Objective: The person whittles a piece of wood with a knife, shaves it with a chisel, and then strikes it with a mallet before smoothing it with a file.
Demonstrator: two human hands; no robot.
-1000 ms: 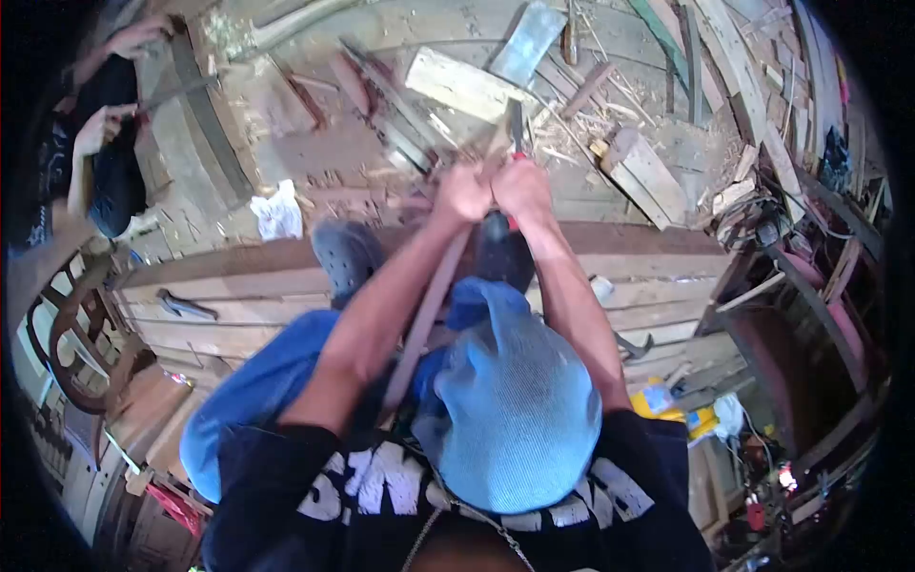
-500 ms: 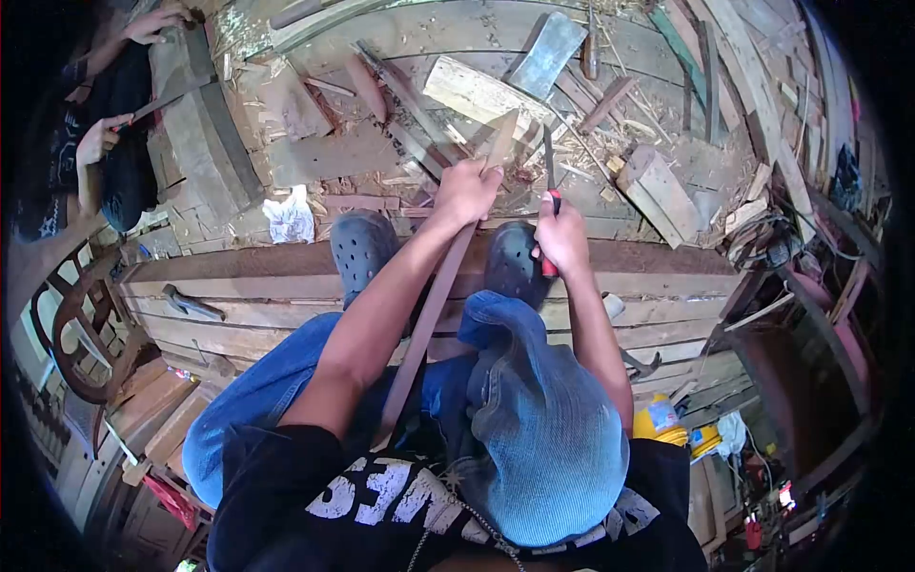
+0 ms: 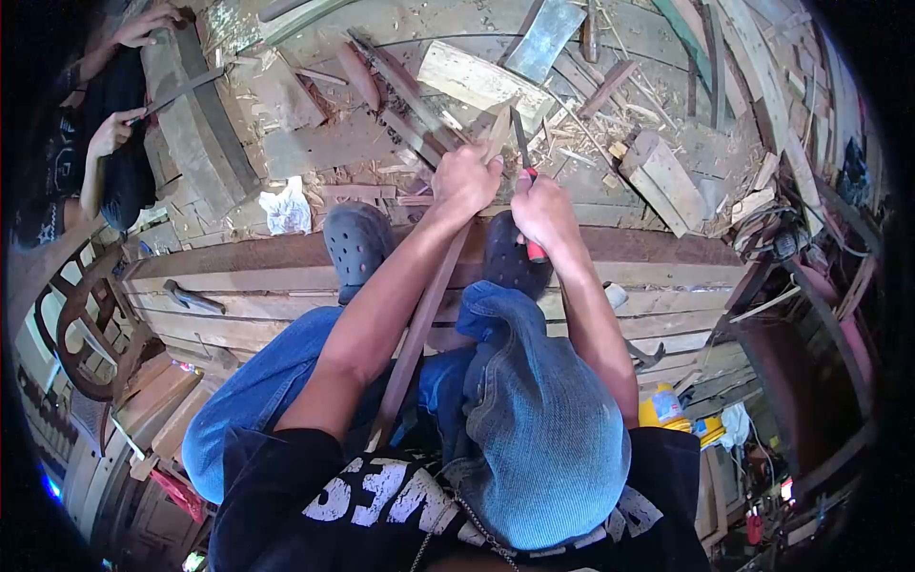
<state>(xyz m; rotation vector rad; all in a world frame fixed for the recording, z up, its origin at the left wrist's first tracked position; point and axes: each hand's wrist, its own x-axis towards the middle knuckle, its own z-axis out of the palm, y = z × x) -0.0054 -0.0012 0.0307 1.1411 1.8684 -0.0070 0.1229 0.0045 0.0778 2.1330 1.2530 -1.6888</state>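
My left hand (image 3: 465, 178) grips a long brown wooden stick (image 3: 424, 315) near its pointed upper end; the stick runs down between my knees toward my chest. My right hand (image 3: 540, 212) holds a red-handled knife (image 3: 525, 176), its dark blade lying against the stick's tip just beside my left hand. Both hands are close together above my two dark clogs (image 3: 356, 240), which rest on a long timber beam (image 3: 238, 262).
Wood shavings, offcuts and a pale block (image 3: 474, 83) litter the plank floor ahead. Another block (image 3: 665, 181) lies to the right. At the upper left another person (image 3: 105, 133) works a blade on a plank. A white rag (image 3: 285, 210) lies left; a yellow container (image 3: 662, 410) lower right.
My right hand has moved left and up, bringing the knife blade back against the stick's tip beside my left hand. The left hand stays gripped on the stick.
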